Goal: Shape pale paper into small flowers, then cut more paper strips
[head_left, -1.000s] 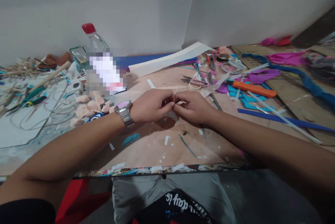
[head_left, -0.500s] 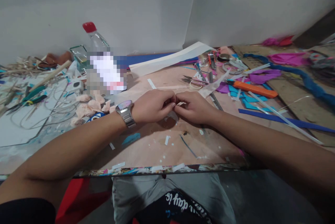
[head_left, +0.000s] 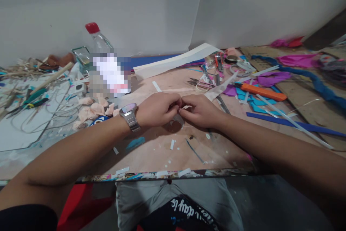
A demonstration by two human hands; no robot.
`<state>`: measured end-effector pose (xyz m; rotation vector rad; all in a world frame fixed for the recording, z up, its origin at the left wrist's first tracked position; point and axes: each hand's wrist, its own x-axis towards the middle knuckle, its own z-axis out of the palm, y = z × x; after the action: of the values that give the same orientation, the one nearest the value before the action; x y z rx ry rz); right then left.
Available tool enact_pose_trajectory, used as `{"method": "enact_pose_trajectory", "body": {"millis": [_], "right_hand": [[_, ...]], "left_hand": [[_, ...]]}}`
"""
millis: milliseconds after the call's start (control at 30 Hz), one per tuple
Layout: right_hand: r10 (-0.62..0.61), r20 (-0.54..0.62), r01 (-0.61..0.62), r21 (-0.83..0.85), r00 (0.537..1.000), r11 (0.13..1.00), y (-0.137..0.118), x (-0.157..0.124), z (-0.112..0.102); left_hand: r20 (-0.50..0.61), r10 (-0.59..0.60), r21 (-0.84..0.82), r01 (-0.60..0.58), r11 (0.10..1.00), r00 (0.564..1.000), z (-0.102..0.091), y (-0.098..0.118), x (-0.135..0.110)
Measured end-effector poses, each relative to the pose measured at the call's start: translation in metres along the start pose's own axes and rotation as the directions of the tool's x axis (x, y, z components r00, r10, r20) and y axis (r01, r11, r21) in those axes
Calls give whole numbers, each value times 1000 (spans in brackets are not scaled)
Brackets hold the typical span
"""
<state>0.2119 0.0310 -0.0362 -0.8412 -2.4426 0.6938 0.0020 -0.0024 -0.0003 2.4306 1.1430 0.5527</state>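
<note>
My left hand (head_left: 159, 109), with a metal watch (head_left: 130, 115) on its wrist, meets my right hand (head_left: 200, 110) above the middle of the table. Both have their fingers curled in a pinch, and the fingertips touch. Just below them shows the edge of a small, thin, whitish piece (head_left: 179, 118); most of it is hidden, and its kind cannot be made out. Pointed scissors (head_left: 200, 82) lie beyond my right hand, close to a pale translucent strip (head_left: 223, 87). Small white paper scraps (head_left: 172, 145) lie on the tabletop nearer my body.
A red-capped bottle (head_left: 92, 28) and a lit, blurred screen (head_left: 110, 72) stand at the back left. Peach crumpled pieces (head_left: 93, 111) and green-handled pliers (head_left: 34, 97) lie left. An orange cutter (head_left: 263, 92), blue strips (head_left: 294, 123) and a folded white sheet (head_left: 178, 60) lie right and behind.
The fingertips have shifted very slightly, and a bit more of the whitish piece shows beneath them. Both arms and the things on the table are otherwise as before.
</note>
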Motion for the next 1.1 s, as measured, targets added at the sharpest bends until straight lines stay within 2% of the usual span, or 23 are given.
{"method": "enact_pose_trajectory", "body": {"millis": [667,967,1100], "right_hand": [[5,3,-4,-1,1000,1000,0,0,0],[-78,95,81,-21,992,997,4,2,2],[-83,94,85,-11,992,996,4,3,2]], "left_hand": [[6,-11,73,10,997,1000,1,0,0],[105,-34,235,9,972,994,11,4,-3],[107,-32,218,8,976,994,10,5,-2]]}}
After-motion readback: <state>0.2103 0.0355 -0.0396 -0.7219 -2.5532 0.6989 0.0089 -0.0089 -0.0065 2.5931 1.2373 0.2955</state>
